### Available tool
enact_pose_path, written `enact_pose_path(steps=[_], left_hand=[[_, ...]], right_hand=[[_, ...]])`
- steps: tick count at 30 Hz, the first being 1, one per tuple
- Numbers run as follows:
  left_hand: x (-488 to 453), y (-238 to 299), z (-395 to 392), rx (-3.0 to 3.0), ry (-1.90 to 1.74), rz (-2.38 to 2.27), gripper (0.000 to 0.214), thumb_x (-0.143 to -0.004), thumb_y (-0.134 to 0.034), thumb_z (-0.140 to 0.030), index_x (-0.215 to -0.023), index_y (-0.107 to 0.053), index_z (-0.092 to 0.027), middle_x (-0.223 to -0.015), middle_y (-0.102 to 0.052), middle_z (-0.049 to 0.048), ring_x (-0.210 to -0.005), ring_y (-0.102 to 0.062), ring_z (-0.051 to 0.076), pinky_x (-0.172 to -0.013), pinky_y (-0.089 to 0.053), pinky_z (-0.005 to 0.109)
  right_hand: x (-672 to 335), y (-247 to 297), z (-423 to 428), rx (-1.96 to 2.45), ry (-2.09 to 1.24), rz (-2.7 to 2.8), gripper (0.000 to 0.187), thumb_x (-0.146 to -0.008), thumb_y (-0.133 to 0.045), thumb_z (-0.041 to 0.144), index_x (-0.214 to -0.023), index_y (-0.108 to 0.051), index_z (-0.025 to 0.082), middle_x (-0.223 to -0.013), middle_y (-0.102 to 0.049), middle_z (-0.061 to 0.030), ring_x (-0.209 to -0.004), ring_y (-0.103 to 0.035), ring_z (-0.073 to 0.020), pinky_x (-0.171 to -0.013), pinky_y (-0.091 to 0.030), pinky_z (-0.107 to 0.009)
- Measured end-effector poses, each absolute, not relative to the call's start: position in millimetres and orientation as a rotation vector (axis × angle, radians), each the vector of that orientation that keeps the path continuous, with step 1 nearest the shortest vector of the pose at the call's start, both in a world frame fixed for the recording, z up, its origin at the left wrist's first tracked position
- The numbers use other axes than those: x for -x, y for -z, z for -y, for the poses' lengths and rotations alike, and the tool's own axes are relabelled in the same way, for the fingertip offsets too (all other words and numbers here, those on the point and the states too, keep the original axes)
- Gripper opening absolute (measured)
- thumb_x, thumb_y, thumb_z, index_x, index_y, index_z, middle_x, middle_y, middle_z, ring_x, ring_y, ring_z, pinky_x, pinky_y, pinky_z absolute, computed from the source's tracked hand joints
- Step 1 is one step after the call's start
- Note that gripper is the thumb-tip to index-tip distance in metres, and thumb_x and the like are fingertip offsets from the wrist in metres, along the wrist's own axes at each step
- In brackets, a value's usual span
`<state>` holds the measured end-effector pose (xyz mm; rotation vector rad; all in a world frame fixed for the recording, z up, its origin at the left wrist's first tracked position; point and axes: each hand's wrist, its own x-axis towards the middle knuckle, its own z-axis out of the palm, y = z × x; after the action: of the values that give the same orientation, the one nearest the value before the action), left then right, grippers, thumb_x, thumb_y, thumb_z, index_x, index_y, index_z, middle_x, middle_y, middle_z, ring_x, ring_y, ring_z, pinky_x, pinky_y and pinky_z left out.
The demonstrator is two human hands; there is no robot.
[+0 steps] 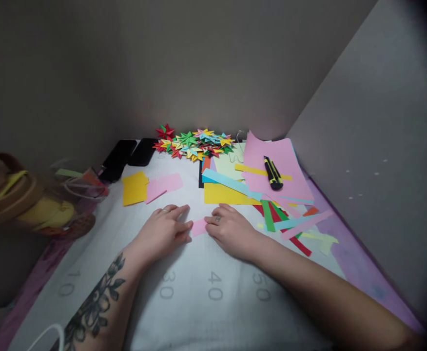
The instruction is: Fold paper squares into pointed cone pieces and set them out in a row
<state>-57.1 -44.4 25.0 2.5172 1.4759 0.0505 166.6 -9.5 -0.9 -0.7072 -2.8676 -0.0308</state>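
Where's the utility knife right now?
In the head view, right of centre: the black-and-yellow utility knife lies on the large pink sheet, across the yellow-orange strip, beyond the right hand.

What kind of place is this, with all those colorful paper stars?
Probably a paper-craft workspace: there's a pile of folded paper stars, a utility knife on a pink sheet, and a small pink paper between the left hand and the right hand.

Grey back wall (pixel 206 63) — pale-flecked right wall (pixel 374 161) — dim light.
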Motion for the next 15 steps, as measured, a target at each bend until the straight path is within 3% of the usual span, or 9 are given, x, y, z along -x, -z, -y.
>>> enact_pose_path(steps=[5, 9, 15], left_hand=[[62, -21, 42, -2.501, -0.053, -1.454, 0.026, -0.086, -0.056, -0.04, -0.107, -0.069, -0.032, -0.137, -0.052, 0.0076, -0.113, -0.051, 0.031, -0.09, -0.043, 0.047], [63, -18, 41, -2.468, -0.16, -1.427, 0.027, -0.087, -0.054, -0.037, -0.107, -0.07, -0.03, -0.133, -0.055, 0.0091, -0.112, -0.052, 0.03, -0.091, -0.044, 0.045], [56, -17, 42, -2.427, -0.267, -1.444, 0.03, -0.088, -0.053, -0.036, -0.113, -0.064, -0.025, -0.126, -0.059, 0.0081, -0.109, -0.053, 0.027, -0.092, -0.043, 0.042]], right_hand=[[-165, 6, 13, 0.827, 0.108, 2.854, 0.009, -0.08, -0.06, 0.013, -0.072, -0.062, 0.017, -0.075, -0.068, -0.0077, -0.072, -0.054, -0.021, -0.08, -0.037, -0.041], [-168, 13, 2, 0.946, 0.024, 2.675, 0.017, -0.082, -0.054, 0.013, -0.066, -0.058, 0.017, -0.062, -0.061, -0.0065, -0.067, -0.053, -0.0209, -0.07, -0.039, -0.036], [-175, 25, -17, 1.063, -0.415, 2.272, 0.015, -0.083, -0.046, 0.008, -0.089, -0.058, 0.017, -0.081, -0.064, -0.0059, -0.078, -0.058, -0.019, -0.071, -0.045, -0.03]])
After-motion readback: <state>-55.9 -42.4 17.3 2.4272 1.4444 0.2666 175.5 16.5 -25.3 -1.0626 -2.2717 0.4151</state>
